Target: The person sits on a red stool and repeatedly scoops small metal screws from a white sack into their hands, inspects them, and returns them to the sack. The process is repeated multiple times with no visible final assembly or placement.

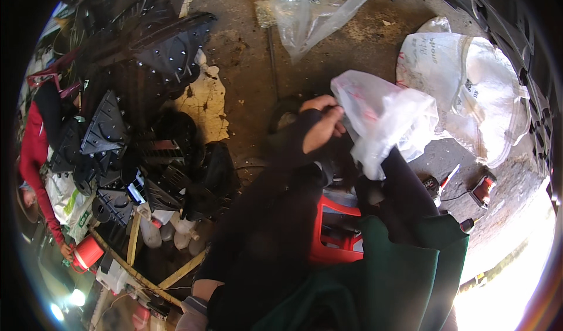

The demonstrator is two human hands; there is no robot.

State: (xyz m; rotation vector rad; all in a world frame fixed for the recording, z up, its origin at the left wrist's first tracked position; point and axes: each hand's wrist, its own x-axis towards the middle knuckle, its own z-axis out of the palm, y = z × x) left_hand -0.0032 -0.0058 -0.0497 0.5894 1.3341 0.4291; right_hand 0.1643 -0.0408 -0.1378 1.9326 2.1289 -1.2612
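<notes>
A crumpled, translucent white plastic bag [390,117] with faint pink marks is held up at the centre right. My left hand [322,124] is at its left edge, fingers curled and closed at the plastic. My right forearm, in a dark sleeve, reaches up into or behind the bag, which hides that hand and its fingers. What the bag contains, if anything, does not show clearly. Under my arms stands a red plastic stool [319,237], partly covered by my sleeve and the dark green cloth over my lap.
Black moulded parts [105,125] are heaped at the left. Beyond the bag lie a clear plastic sheet [316,8] and a white woven sack [463,90]. A red-and-black power tool [484,190] rests at right. At far left, a red-sleeved person holds a red container [88,252].
</notes>
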